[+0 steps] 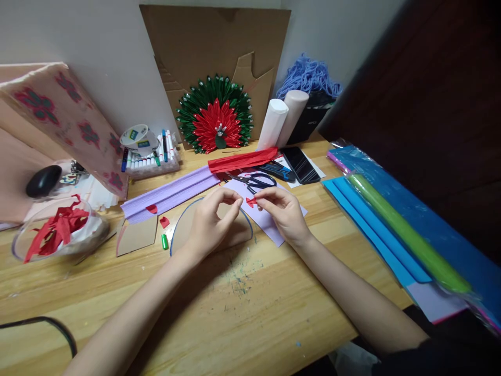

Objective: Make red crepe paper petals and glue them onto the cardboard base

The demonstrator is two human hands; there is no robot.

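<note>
The half-round piece of blue-edged cardboard lay on the wooden table and served as the point of reference. The left hand was above it, thumb and index finger drawn into a narrow pinch; whether anything lay between their tips could not be told. The right hand, just to the right of the cardboard, held a small scrap of red crepe paper between thumb and fingers, above the cardboard's right part. Beyond the cardboard to the right lay a lilac sheet, with black-handled scissors at its far end. Beyond the cardboard to the left stretched a strip of lilac crepe paper; a folded red crepe strip overlapped its far end. Near the cardboard's left side were a green cap and a small red paper piece. Well behind the cardboard stood a green-and-red peacock decoration.
</note>
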